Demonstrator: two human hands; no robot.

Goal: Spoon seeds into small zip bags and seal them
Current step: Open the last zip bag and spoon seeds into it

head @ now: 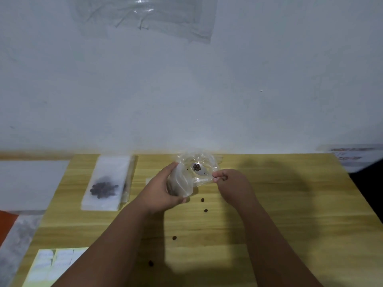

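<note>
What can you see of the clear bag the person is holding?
The clear bag is thin, crinkled, see-through plastic, held over the wooden table. Its mouth gapes open. The left hand grips its lower part, where dark contents show. In the mouth sits what looks like a pale spoon with dark seeds, pinched by the right hand.

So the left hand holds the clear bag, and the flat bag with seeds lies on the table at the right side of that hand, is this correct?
Not quite. The flat bag with seeds lies on the table at the left side of the left hand, not the right, as the head view shows. The left hand does hold the clear bag.
</note>
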